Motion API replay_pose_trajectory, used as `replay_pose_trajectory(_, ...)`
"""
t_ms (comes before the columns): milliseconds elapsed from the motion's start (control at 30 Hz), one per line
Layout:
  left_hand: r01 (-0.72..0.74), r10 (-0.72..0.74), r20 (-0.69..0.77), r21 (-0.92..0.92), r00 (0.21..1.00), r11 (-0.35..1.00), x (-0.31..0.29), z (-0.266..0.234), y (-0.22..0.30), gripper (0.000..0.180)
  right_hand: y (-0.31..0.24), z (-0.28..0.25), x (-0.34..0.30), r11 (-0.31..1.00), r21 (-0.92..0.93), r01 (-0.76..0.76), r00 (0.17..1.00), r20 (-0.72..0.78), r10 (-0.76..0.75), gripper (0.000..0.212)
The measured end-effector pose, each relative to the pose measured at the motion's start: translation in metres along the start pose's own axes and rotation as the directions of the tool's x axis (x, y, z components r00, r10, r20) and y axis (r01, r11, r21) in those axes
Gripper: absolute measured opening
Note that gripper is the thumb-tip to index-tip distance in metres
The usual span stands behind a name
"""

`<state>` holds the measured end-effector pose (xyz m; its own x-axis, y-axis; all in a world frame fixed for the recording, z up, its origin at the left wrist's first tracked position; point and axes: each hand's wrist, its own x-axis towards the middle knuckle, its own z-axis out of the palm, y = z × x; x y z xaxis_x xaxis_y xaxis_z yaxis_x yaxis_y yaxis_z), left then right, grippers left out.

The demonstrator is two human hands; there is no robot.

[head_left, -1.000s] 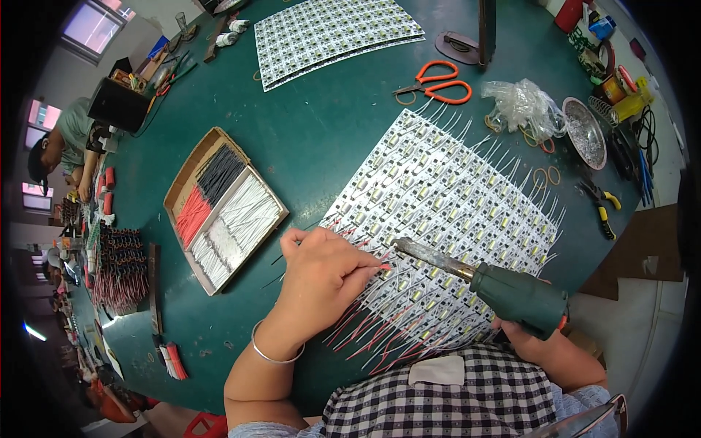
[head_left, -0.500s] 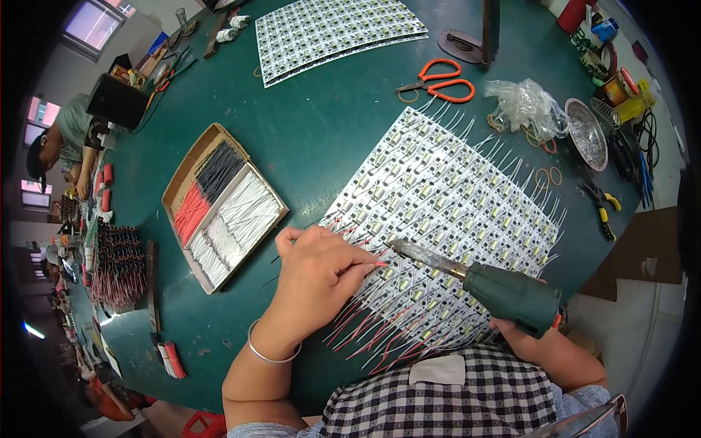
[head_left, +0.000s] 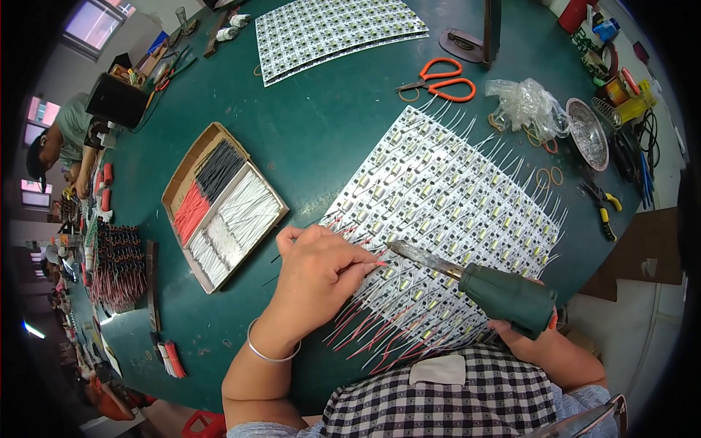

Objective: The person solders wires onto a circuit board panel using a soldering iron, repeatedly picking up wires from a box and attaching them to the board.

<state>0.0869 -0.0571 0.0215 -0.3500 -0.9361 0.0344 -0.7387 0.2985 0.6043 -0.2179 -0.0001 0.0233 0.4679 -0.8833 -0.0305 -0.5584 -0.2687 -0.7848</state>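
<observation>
A white circuit board panel lies before me, covered with rows of small components and wires; red and white wire ends hang off its near edge. My left hand is over the panel's left side, thumb and forefinger pinching a red wire. From the right, my right hand grips a green soldering iron, whose handle partly hides the fingers. Its thick metal tip points left, just above the board and close to the pinched wire; whether it touches the board, I cannot tell.
Left of the panel sits a cardboard box of red, black and white wires. Orange-handled scissors, a plastic bag, a metal dish and yellow-handled pliers lie beyond and right. More panels are stacked at the back. Another person works far left.
The soldering iron has shifted slightly to the left, together with my right hand. My left hand keeps its pinch on the red wire, nearly still.
</observation>
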Motion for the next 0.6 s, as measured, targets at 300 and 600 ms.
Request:
replay_pose_trajectory(300,0.007,-0.007,0.003,0.008,1.000,1.000,-0.001,0.000,0.001,0.009,0.004,0.001,-0.008,0.968,0.238,-0.078,0.997,0.023,0.074,0.038)
replay_pose_trajectory(600,0.013,-0.014,0.035,0.033,0.999,0.999,-0.001,-0.002,0.002,0.007,0.007,0.002,-0.014,0.973,0.217,-0.075,0.997,0.000,0.077,0.041)
